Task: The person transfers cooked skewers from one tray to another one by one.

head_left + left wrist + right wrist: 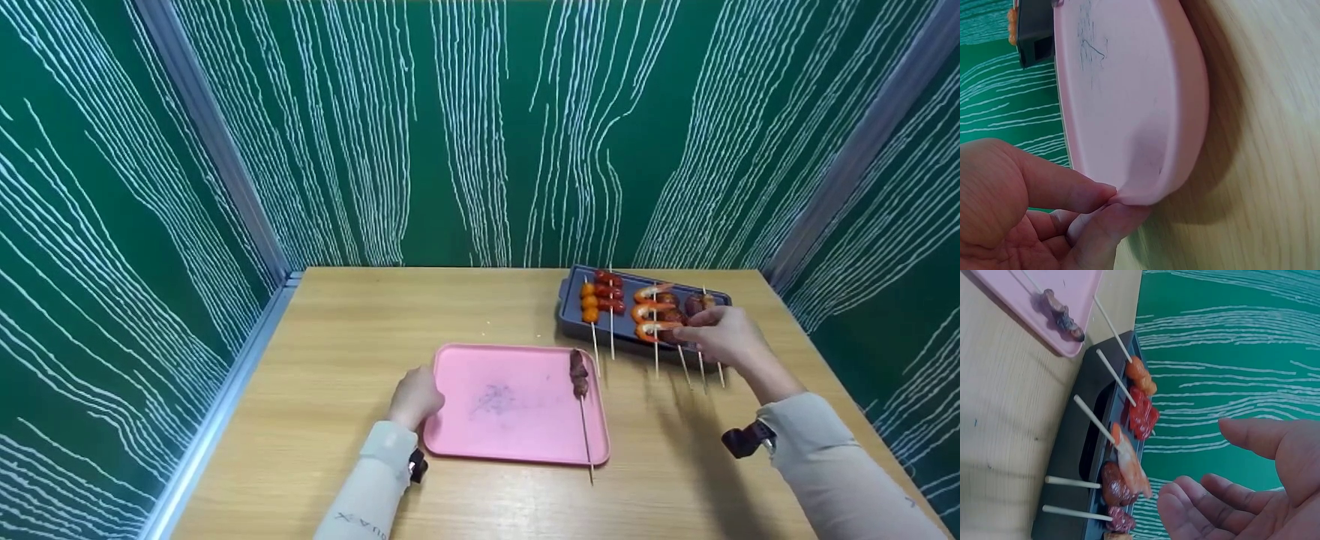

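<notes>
My left hand (417,396) pinches the left rim of a pink tray (517,448) between thumb and fingers, as the left wrist view shows up close. On the tray's right side lies one skewer of dark meat (578,373), its stick reaching past the front rim. My right hand (724,337) hovers over the right part of a dark grill pan (574,328), thumb and fingers apart and nothing between them. Beside its fingertips are a shrimp skewer (651,311) and a skewer of browned meat (1114,485). In the head view this hand partly hides the rightmost skewers.
Farther left in the pan are a skewer of orange balls (590,303) and one of red pieces (611,292), sticks pointing toward me. A green wall with white lines (450,135) stands behind the wooden table (360,315). Small crumbs lie behind the tray.
</notes>
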`<state>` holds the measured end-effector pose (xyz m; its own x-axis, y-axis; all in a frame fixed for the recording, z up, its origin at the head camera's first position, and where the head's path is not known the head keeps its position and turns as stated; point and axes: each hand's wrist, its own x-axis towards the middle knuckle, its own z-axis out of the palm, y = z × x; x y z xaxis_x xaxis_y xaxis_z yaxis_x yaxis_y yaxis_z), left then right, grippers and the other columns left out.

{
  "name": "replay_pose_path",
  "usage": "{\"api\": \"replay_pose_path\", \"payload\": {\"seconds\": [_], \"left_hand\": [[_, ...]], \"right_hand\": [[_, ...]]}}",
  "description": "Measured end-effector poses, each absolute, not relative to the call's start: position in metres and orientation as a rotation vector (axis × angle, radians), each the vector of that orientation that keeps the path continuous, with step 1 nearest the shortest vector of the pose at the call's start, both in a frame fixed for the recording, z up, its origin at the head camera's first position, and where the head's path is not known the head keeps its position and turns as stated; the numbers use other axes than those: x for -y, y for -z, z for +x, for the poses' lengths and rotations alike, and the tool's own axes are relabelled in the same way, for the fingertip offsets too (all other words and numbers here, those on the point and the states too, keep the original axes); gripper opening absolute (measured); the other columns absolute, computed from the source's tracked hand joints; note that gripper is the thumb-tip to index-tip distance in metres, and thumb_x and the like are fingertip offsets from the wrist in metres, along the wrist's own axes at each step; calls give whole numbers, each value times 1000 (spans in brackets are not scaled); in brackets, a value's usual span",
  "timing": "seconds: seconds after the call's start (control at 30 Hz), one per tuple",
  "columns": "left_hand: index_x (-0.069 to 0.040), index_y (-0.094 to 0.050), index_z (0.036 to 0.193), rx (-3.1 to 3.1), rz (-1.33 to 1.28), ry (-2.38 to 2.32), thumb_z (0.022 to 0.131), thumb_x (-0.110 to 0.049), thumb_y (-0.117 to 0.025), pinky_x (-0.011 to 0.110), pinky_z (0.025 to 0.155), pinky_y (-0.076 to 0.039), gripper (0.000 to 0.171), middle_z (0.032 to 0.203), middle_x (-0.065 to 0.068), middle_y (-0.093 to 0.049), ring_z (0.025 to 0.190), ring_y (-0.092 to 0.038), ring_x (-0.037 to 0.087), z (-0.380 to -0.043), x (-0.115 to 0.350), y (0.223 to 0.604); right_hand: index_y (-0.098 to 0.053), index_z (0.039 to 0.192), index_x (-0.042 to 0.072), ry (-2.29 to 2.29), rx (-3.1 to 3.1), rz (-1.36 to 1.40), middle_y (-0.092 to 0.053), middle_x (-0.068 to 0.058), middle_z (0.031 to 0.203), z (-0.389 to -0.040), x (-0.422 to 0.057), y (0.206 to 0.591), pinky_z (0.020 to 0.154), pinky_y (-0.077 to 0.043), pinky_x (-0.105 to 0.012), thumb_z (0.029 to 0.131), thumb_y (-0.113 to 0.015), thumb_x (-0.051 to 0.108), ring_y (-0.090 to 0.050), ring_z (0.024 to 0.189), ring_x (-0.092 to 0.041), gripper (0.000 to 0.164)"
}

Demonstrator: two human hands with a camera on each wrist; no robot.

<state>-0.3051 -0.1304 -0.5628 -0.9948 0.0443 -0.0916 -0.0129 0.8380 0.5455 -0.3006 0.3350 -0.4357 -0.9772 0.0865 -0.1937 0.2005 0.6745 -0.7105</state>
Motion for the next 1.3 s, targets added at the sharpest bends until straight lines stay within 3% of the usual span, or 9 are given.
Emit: {"api": "replay_pose_path", "payload": {"seconds": [0.2,0.33,0.53,0.67,0.87,1.07,1.3], "left_hand": [[-5,-60,80,-2942,40,-828,76,5,-56,35,58,-48,11,78,9,-59,67,-55,23,-306,131,564],[-6,-59,79,-2947,41,-817,76,4,-56,34,57,-48,11,77,9,-58,66,-54,23,-307,131,565],[-6,-59,78,-2950,45,-838,75,4,-56,34,56,-47,11,76,9,-58,66,-55,22,-307,131,566],[-5,-60,80,-2947,44,-852,74,5,-55,34,57,-49,13,77,9,-59,66,-55,22,-306,131,565],[-5,-60,80,-2952,39,-840,74,4,-56,35,57,-50,12,77,9,-60,66,-56,23,-306,131,566],[-6,-59,79,-2954,40,-846,73,5,-56,36,57,-49,12,77,9,-59,66,-55,23,-307,131,566],[-8,-57,74,-2996,100,-808,72,5,-55,37,59,-50,12,76,8,-58,66,-53,23,-307,131,567]], "right_hand": [[-53,123,-6,1203,-2745,314,-58,-15,102,-299,-347,442,62,-55,-29,84,-74,44,-60,75,-16,67],[-52,125,-9,1195,-2760,322,-57,-23,113,-298,-355,447,67,-57,-30,86,-71,40,-62,85,-21,66],[-46,131,-12,1219,-2713,387,-49,-30,125,-297,-369,456,77,-59,-35,86,-70,44,-60,100,-32,75],[-44,132,-11,1252,-2665,433,-48,-28,123,-296,-377,460,79,-58,-35,84,-72,47,-59,99,-30,81],[-45,128,-11,1282,-2629,468,-51,-23,118,-295,-385,466,83,-58,-40,85,-73,44,-60,93,-25,75],[-40,131,-12,1286,-2601,486,-55,-15,107,-292,-392,474,75,-59,-34,84,-73,45,-61,83,-18,81],[-31,136,-18,1312,-2503,539,-59,-19,107,-289,-398,484,75,-59,-35,89,-67,37,-63,82,-17,81]]}}
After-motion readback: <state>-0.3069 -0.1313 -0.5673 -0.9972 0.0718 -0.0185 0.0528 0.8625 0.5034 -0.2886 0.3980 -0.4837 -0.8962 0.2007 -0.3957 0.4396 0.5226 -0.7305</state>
